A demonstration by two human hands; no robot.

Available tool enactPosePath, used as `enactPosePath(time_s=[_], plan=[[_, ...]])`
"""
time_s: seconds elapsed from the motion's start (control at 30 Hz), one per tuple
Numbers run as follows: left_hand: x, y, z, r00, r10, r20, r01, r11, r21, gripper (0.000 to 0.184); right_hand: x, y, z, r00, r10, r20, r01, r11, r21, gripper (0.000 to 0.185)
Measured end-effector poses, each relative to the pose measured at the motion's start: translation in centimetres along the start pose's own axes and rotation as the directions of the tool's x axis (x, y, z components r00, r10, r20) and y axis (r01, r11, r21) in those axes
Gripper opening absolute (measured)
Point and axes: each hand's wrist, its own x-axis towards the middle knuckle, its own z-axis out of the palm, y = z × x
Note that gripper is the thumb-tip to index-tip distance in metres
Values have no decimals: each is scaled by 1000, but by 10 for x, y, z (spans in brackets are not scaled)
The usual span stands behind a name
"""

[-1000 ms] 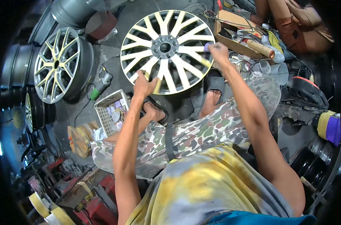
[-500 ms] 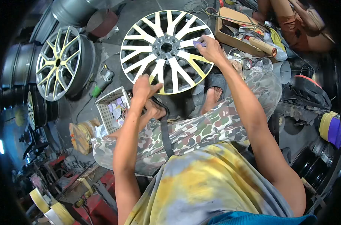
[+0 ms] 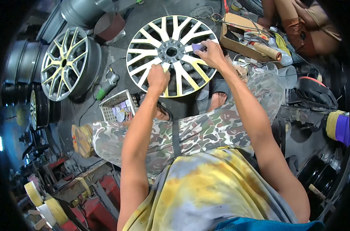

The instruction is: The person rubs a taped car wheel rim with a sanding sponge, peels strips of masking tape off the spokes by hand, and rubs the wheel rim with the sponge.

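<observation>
A large multi-spoke alloy wheel (image 3: pixel 176 82) lies face up before me, its spokes white with yellow-tinted patches at the lower right. My left hand (image 3: pixel 158 79) is closed over a lower-left spoke, its fingertips partly hidden behind the knuckles. Between the fingers and thumb of my right hand (image 3: pixel 212 54) is a folded piece of purple sandpaper (image 3: pixel 198 47), held at a spoke on the wheel's right side.
A second wheel (image 3: pixel 64 62) stands tilted at the left. Near it lies a green-and-grey power tool (image 3: pixel 107 85). A white basket (image 3: pixel 110 101) holds sandpaper pieces. A cardboard box (image 3: pixel 242 42) with clutter sits at right, near another person's leg (image 3: pixel 302 36).
My left hand has moved up and right, from the wheel's lower rim onto a spoke, and its thumb has drawn in. My right hand has shifted slightly left and down with the sandpaper.
</observation>
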Motion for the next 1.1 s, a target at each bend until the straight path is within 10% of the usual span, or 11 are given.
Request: enactPosePath(time_s=[0.13, 0.27, 0.5, 0.9, 1.1], plan=[[36, 5, -62, 968, -110, 225, 239, 679, -694, 41, 2, -33, -20, 993, -28, 115, 9, 987, 160, 39], [46, 29, -151, 986, 169, 10, -119, 733, -670, 41, 9, -59, -14, 984, -140, 114, 93, 935, 341, 33], [39, 40, -206, 873, 480, 87, -396, 802, -448, 37, 0, -100, -34, 916, -259, 307, -18, 736, 676, 30], [25, 42, -209, 731, 645, 221, -249, 554, -794, 24, -32, -138, -93, 926, -145, 349, -119, 764, 634, 39], [31, 23, -205, 710, 614, 344, -224, 660, -717, 26, -38, -129, -67, 912, -65, 406, -247, 704, 666, 40]])
